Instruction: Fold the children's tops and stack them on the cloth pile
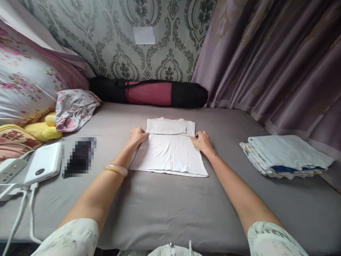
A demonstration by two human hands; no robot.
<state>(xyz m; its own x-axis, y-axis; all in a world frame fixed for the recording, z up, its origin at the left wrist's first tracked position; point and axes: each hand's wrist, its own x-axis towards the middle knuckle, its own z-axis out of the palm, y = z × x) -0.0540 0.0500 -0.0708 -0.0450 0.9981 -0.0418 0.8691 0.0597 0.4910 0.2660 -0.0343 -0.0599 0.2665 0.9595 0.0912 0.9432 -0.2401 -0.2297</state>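
Note:
A small white long-sleeved shirt (170, 153) lies flat on the grey bed sheet (170, 209), its hem toward me. One sleeve (166, 127) is laid across the chest, below the neckline. My left hand (139, 135) pinches the shirt's left edge just under the folded sleeve, fingers closed. At the opposite edge, at about the same height, my right hand (203, 141) has its thumb and fingers closed on the cloth. The other sleeve cannot be made out clearly.
To the right sits a stack of folded clothes (287, 154). A black and red long bag (149, 93) lies along the wall. On the left are a white power bank (44, 161) with cables, a pixelated dark object (80, 156), a crumpled printed cloth (76, 108) and a floral pillow (23, 78).

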